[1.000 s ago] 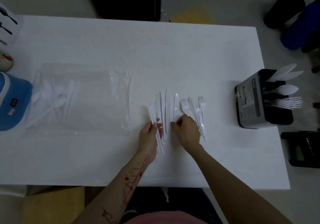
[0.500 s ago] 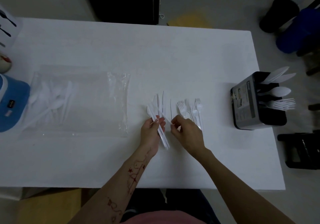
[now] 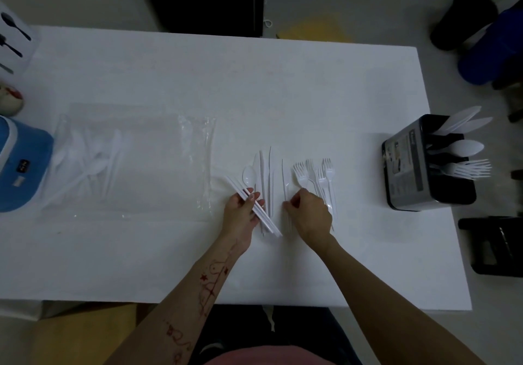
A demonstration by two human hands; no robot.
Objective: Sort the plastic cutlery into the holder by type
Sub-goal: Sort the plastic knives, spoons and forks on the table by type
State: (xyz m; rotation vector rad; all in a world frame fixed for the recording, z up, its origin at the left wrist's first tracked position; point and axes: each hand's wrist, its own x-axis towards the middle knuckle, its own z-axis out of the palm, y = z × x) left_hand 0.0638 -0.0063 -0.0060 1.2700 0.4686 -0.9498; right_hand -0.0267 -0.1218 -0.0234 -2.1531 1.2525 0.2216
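My left hand (image 3: 242,214) grips a small bundle of white plastic knives (image 3: 256,209), slanted from upper left to lower right. A white spoon (image 3: 249,174) and more knives (image 3: 266,172) lie just beyond it. My right hand (image 3: 310,214) pinches one knife (image 3: 284,183) held on edge. To its right lie several white forks (image 3: 317,175) on the white table (image 3: 254,87). The black and grey holder (image 3: 407,166) stands at the right edge, with knives, spoons and forks sticking out of separate slots.
A clear plastic bag (image 3: 135,161) with more white cutlery lies on the left. A blue container (image 3: 19,166) sits at the left edge, a printed cutlery card (image 3: 14,39) at the far left corner. Dark stools and bins stand on the floor to the right.
My left hand has gathered knives into a bundle and tilted them off the table. My right hand has turned one knife on edge between the knives and the forks.
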